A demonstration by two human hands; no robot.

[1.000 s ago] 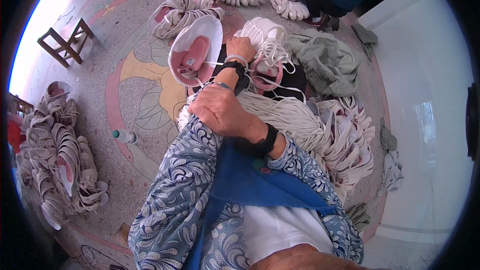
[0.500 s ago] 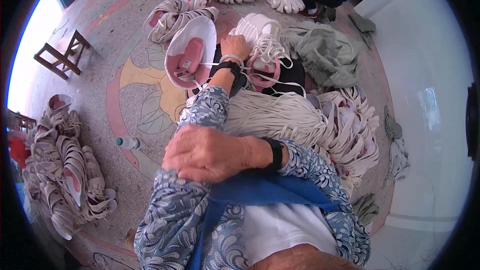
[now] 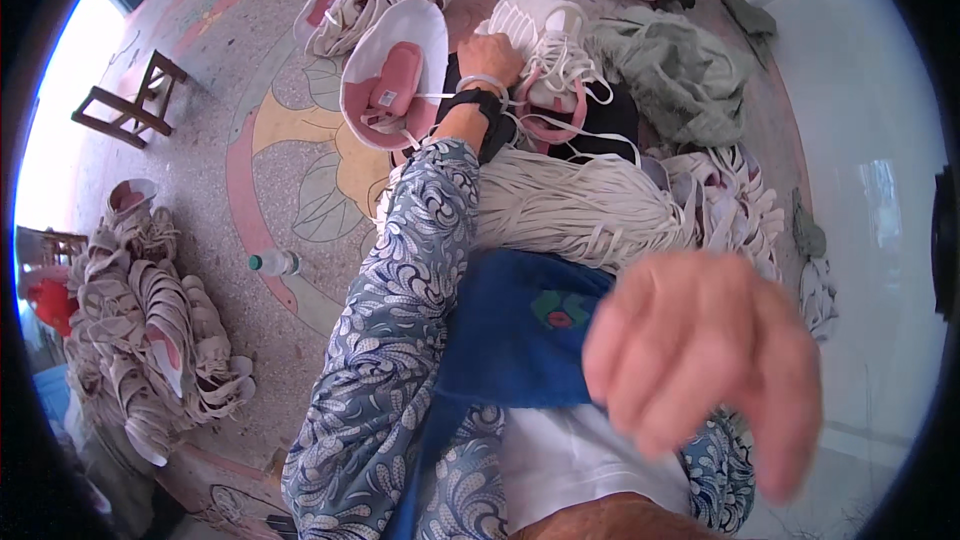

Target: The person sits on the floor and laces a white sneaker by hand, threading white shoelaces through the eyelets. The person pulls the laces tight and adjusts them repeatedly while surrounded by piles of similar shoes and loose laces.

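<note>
My left hand (image 3: 490, 58) is closed on the near left side of a white shoe upper (image 3: 540, 25), its fingertips partly hidden. That upper has loose white laces (image 3: 570, 65) and a pink-edged opening. Just left of the hand stands another shoe upper (image 3: 395, 75), white with a pink lining, joined to the laces by a white strand. My right hand (image 3: 705, 360) is raised close to the camera at the right, blurred, its fingers bent downward; whether it holds anything is not clear. A thick bundle of cream laces (image 3: 580, 205) lies between the hands, above my blue apron (image 3: 520, 330).
Stacked shoe uppers (image 3: 150, 320) lie at the left, more uppers (image 3: 365, 5) at the back. A bottle (image 3: 275, 262) with a green cap and a wooden stool (image 3: 130, 105) are on the left. Greyish-green cloth (image 3: 675, 70) lies back right, beside a white wall (image 3: 860, 140).
My right hand has moved from above my left forearm to the right and closer to the camera. My left hand keeps its place at the shoe upper. The view has tilted slightly downward.
</note>
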